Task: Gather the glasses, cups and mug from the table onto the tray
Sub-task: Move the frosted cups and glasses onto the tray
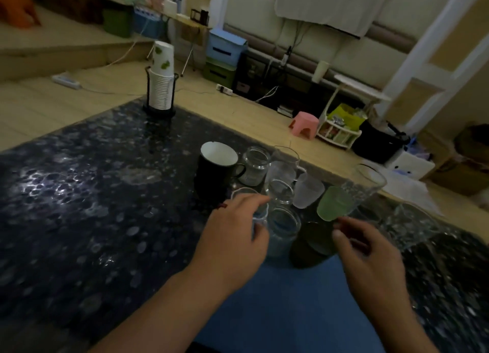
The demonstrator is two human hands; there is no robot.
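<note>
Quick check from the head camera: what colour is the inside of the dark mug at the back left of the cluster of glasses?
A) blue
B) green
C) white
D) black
C: the mug is dark outside, but its open mouth shows a white interior, plain against the dark table.

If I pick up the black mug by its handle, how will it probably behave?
The black mug looks thick-walled, so probably heavy for its size and rigid. Its handle faces a glass jar close by, so lifting carelessly might knock it. It appears empty, so nothing should spill.
</note>
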